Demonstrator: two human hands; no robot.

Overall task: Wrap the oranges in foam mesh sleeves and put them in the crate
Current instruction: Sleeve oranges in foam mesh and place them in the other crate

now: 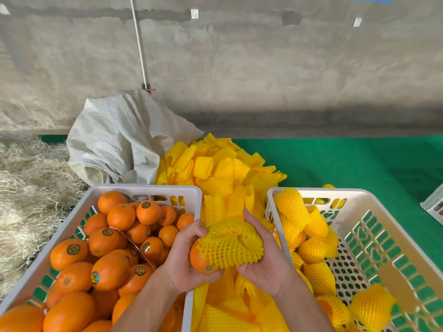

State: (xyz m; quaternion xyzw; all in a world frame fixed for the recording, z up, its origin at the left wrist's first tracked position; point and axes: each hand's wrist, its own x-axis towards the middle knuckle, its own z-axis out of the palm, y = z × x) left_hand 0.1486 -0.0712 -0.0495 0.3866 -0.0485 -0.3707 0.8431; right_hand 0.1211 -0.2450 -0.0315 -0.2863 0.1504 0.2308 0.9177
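Note:
Between the two crates I hold one orange (200, 261) with a yellow foam mesh sleeve (231, 245) stretched over most of it; its left end still shows bare. My left hand (185, 257) cups the orange from the left and below. My right hand (260, 257) grips the sleeve on the right side, thumb up behind it. A white crate (143, 190) on the left is full of bare oranges (107, 250) with round stickers. A white crate (359, 195) on the right holds several sleeved oranges (314, 250).
A heap of loose yellow foam sleeves (223, 171) fills the gap between the crates and spreads behind them on a green mat (359, 164). A grey woven sack (119, 140) lies behind the left crate, straw (28, 188) at far left, a concrete wall beyond.

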